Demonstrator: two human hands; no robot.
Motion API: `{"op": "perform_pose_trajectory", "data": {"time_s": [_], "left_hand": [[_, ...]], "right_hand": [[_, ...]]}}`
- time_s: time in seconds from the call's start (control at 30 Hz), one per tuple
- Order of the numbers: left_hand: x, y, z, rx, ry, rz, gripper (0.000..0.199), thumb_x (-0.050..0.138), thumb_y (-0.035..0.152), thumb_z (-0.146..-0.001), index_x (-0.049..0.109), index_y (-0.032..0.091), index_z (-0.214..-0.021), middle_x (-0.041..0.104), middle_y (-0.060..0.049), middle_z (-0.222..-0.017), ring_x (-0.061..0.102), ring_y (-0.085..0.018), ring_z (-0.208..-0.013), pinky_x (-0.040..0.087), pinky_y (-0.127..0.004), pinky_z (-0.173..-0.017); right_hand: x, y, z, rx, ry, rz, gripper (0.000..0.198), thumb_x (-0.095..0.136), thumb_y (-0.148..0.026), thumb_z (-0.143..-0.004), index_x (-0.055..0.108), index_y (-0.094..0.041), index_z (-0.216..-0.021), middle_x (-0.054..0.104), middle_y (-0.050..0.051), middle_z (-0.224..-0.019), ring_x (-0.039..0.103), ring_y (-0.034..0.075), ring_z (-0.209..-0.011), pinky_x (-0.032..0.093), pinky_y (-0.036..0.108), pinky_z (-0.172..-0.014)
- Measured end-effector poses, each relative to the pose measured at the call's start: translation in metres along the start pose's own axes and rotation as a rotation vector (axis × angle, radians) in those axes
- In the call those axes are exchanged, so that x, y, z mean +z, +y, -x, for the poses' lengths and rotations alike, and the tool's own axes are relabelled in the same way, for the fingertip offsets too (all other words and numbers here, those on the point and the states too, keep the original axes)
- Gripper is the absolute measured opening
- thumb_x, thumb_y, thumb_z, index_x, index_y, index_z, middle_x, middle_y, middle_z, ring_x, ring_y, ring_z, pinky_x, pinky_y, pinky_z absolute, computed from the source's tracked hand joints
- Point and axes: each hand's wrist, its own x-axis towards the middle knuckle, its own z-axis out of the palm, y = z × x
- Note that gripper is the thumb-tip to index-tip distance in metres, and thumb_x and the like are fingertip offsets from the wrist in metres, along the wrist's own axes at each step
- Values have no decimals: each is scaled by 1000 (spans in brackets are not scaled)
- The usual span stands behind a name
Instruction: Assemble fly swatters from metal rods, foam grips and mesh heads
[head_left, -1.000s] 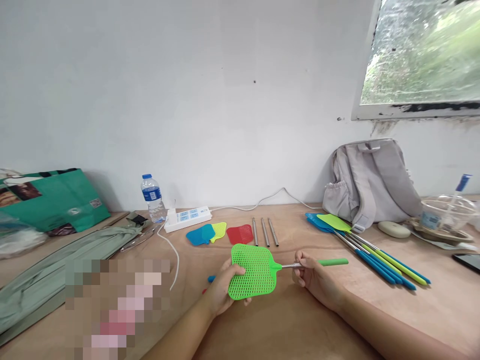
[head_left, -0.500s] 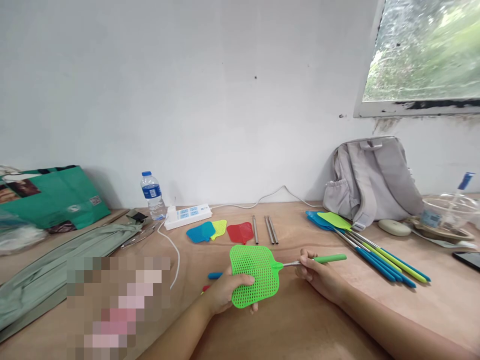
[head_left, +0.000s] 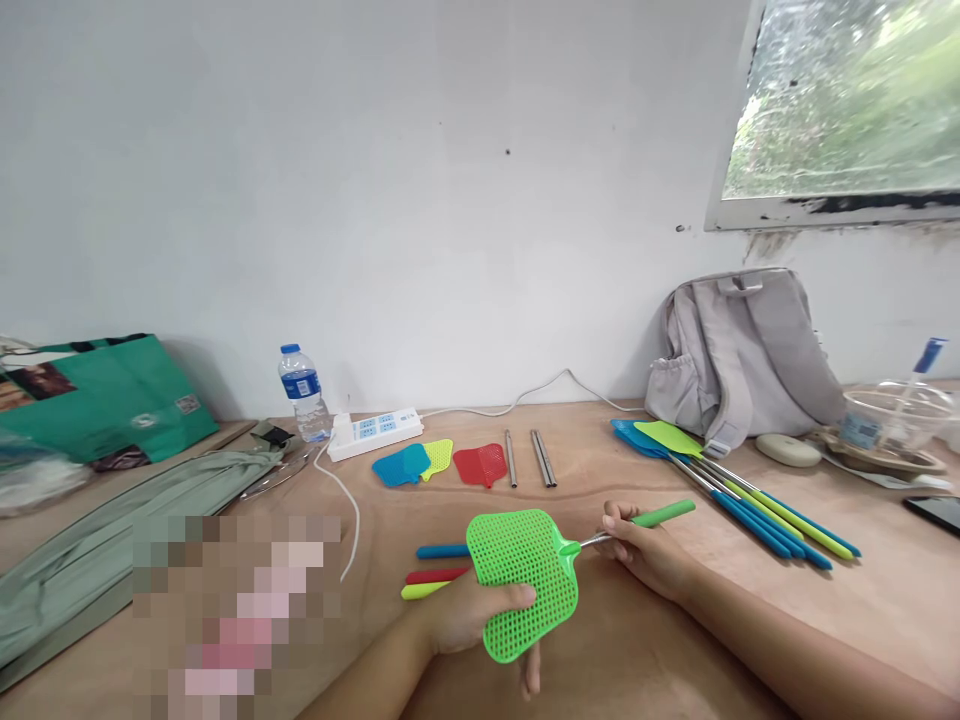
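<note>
A green fly swatter [head_left: 517, 565] is held up over the table, its meshed head toward the left and its green handle to the right. My left hand [head_left: 480, 605] grips the head, thumb on the front and fingers behind. Closed round the metal rod close to the handle is my right hand [head_left: 637, 545]. Partly hidden behind my left hand lie a blue handle [head_left: 441, 552], a red handle [head_left: 435, 576] and a yellow handle [head_left: 421, 591]. Farther back lie a blue swatter head [head_left: 401, 466], a yellow one [head_left: 440, 455], a red one [head_left: 481, 464] and several metal rods [head_left: 542, 458].
Several whole fly swatters [head_left: 765, 515] lie at the right before a grey backpack [head_left: 742, 360]. A power strip [head_left: 375, 432] and a water bottle [head_left: 304, 393] stand near the wall. Left are a green bag [head_left: 112, 400] and grey-green cloth [head_left: 135, 525]. A plastic cup [head_left: 892, 420] is far right.
The green swatter's head has moved down and slightly right with my left hand, tilting the swatter. My right hand has barely moved. More of the loose handles now shows.
</note>
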Motion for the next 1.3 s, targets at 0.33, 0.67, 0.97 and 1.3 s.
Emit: {"op": "perform_pose_trajectory", "data": {"time_s": [0.33,0.67,0.97,1.3], "left_hand": [[11,-9,-9,-59,115,-98,33,44,42,-78,49,12,-90,56,0,-43,56,-17,-42,43,-28,-52],[10,-8,-9,-85,181,-143,31,42,42,-78,47,13,-84,57,0,-44,52,-14,-38,38,-24,-46],[19,-12,-13,-78,331,-281,37,48,49,-72,44,14,-83,53,3,-40,44,-10,-29,32,-20,-37],[18,-19,-17,-84,379,-341,41,49,53,-70,44,14,-82,50,6,-37,41,-9,-27,31,-19,-33]], "right_hand": [[-9,-14,-5,90,7,-140,69,28,-76,-65,55,-14,-49,51,5,-38,43,11,-35,26,24,-38],[-42,-16,-26,-199,712,37,27,66,-29,-58,40,-20,-61,42,-9,-44,27,2,-28,18,14,-25],[-51,-24,-23,-74,515,933,33,51,-41,-66,38,-19,-45,27,-8,-37,28,6,-33,19,21,-35],[-49,-19,-26,-189,531,1105,36,49,-34,-62,21,-21,-43,19,-6,-44,25,7,-43,19,22,-43]]}}
